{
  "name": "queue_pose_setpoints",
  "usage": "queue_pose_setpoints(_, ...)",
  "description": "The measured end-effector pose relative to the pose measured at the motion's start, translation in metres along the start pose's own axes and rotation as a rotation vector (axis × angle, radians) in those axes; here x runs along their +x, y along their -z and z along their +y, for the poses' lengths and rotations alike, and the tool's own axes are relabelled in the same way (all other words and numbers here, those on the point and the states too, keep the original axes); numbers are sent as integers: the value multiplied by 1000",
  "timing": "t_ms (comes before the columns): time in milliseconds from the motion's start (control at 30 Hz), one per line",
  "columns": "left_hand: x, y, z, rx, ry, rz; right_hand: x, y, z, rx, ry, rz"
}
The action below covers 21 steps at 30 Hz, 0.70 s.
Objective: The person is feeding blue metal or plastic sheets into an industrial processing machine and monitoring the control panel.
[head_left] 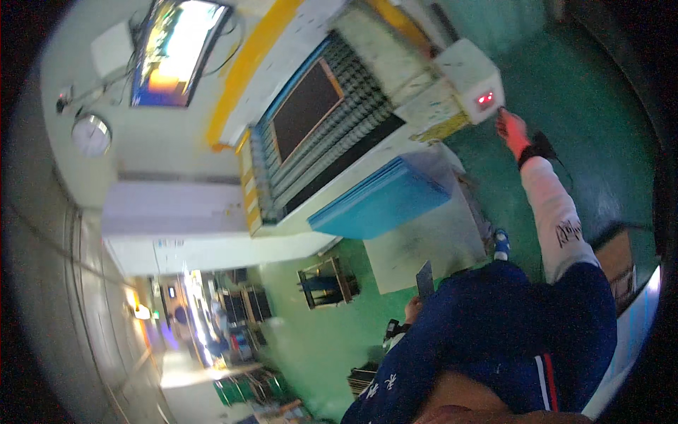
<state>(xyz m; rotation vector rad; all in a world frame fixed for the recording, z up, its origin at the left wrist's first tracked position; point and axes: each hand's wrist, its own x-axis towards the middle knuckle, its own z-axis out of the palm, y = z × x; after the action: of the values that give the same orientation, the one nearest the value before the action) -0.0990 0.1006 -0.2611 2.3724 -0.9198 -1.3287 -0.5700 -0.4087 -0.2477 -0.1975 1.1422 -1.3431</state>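
My right hand (512, 131) is stretched out at the upper right, lit partly red. Its fingers are closed beside a white box (480, 81) with red lights, around a small dark thing I cannot make out. At the lower middle, my left hand (413, 309) is closed on the edge of a thin, dark grey flat panel (424, 280). Beyond both hands a machine bed of grey rollers (360, 88) carries a dark rectangular board (308, 109) with a light brown edge.
A stack of blue sheets (385, 201) leans against the machine, above a pale board (424, 247) on the green floor. A small rack (327, 283) stands farther left. A screen (180, 53) and round clock (92, 134) hang on the wall. A brown box (616, 263) is at right.
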Motion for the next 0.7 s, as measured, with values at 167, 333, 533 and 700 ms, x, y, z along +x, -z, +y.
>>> queue_pose_setpoints(167, -35, 2, 32, 113, 0, 40, 3, -16, 3, -29, 8, -26)
queue_pose_setpoints(333, -43, 1, 20, 63, 39, 52, 4, -14, 3, -25, 21, -71)
queue_pose_setpoints(533, -26, 1, -20, 113, -20, 73, -6, -14, 14, -65, 28, -78)
queue_pose_setpoints(700, -4, 10, -22, 282, -98, 16, -24, -2, 57, -201, 45, -233)
